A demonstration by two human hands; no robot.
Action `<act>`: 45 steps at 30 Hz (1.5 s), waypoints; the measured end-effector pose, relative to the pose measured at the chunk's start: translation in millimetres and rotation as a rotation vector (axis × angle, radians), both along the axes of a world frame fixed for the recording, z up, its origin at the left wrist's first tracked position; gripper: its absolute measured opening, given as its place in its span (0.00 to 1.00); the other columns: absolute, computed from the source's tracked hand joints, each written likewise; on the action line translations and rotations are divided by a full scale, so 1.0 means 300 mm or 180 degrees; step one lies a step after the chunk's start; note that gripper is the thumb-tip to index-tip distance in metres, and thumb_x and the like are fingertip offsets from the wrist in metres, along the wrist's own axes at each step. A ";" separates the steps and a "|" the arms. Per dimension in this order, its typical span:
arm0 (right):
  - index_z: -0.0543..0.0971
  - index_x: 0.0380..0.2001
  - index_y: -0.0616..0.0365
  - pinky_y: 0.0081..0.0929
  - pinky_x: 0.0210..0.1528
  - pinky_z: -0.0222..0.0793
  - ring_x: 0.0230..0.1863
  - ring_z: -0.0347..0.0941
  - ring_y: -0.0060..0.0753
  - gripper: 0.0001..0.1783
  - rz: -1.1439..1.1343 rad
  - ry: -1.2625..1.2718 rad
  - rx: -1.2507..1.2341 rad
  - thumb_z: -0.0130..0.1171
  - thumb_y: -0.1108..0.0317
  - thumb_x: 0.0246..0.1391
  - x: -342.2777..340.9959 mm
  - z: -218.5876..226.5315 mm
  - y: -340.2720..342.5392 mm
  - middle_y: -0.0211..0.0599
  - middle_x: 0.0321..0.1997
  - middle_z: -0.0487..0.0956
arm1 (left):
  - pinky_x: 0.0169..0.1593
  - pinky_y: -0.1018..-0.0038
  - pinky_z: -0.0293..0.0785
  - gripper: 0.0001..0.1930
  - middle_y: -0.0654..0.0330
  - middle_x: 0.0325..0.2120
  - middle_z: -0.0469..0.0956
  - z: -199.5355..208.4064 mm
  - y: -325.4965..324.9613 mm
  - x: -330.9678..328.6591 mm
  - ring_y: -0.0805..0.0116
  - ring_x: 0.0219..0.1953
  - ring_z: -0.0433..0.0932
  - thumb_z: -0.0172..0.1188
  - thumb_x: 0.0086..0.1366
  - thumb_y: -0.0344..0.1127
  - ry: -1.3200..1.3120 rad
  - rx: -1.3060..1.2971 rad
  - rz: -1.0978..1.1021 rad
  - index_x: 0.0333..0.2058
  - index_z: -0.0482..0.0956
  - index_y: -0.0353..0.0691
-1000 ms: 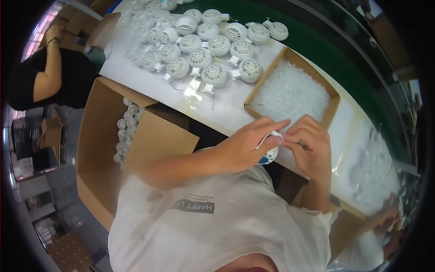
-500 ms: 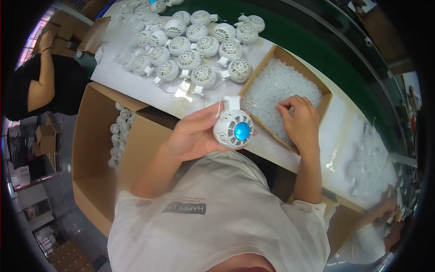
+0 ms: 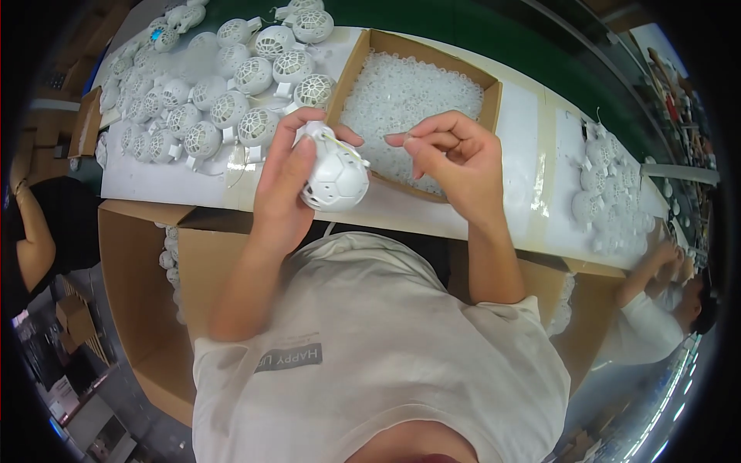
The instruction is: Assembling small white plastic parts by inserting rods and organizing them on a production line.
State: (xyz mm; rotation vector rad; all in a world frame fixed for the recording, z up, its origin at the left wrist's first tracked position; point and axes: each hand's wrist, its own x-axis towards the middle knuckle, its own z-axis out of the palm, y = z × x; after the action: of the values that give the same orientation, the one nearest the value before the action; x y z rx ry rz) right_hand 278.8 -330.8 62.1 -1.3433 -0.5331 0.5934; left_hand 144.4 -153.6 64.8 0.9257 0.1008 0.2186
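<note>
In my left hand (image 3: pixel 289 174) I hold a white ball-shaped plastic device (image 3: pixel 337 179) with a pattern of panels and a square tab at its top. My fingers wrap its back and upper side, and a thin cord runs by the tab. To the right, my right hand (image 3: pixel 463 158) hovers over the near part of a shallow cardboard box (image 3: pixel 494 100) full of small clear plastic pieces (image 3: pixel 413 89). Its thumb and index finger are pinched together, apart from the device. Whatever lies between these fingertips is too small to make out.
Many similar white balls with grilles (image 3: pixel 228 100) cover the table's left part, with more (image 3: pixel 606 189) at the right. Large open cartons (image 3: pixel 143 309) stand below the table's near edge. One person (image 3: pixel 54 224) is at the left, another (image 3: pixel 648 324) at the far right.
My left hand has turned the device, so its blue round centre no longer shows and its panelled side does. My right hand has lifted from the pieces, pinched. The whole view has shifted.
</note>
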 end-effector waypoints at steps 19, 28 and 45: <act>0.85 0.37 0.66 0.15 0.33 0.66 0.33 0.73 0.19 0.11 0.0200 -0.0767 -0.0062 0.68 0.85 0.48 -0.076 0.046 -0.010 0.37 0.38 0.82 | 0.48 0.75 0.72 0.10 0.56 0.42 0.76 -0.019 -0.065 0.002 0.72 0.43 0.75 0.57 0.70 0.25 -0.0491 0.1792 0.0702 0.47 0.69 0.36; 0.85 0.38 0.65 0.16 0.31 0.63 0.33 0.71 0.20 0.12 0.0158 -0.0971 -0.0093 0.68 0.84 0.49 -0.069 0.021 -0.019 0.36 0.37 0.82 | 0.48 0.74 0.72 0.18 0.53 0.38 0.79 -0.031 -0.050 -0.012 0.68 0.42 0.77 0.60 0.66 0.27 -0.0270 0.3323 0.1126 0.54 0.71 0.33; 0.83 0.39 0.68 0.22 0.43 0.71 0.41 0.76 0.26 0.10 0.0270 -0.0152 0.0222 0.66 0.84 0.52 -0.131 -0.016 -0.017 0.40 0.39 0.81 | 0.45 0.70 0.75 0.33 0.48 0.38 0.79 -0.048 -0.095 -0.036 0.60 0.40 0.79 0.57 0.67 0.29 -0.0456 0.3382 0.1194 0.67 0.58 0.24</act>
State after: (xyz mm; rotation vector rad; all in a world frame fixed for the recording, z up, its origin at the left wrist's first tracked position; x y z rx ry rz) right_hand 239.5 -335.8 57.5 -1.2763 -0.6465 0.6079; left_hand 133.6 -182.1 50.3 1.9426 0.0166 0.7251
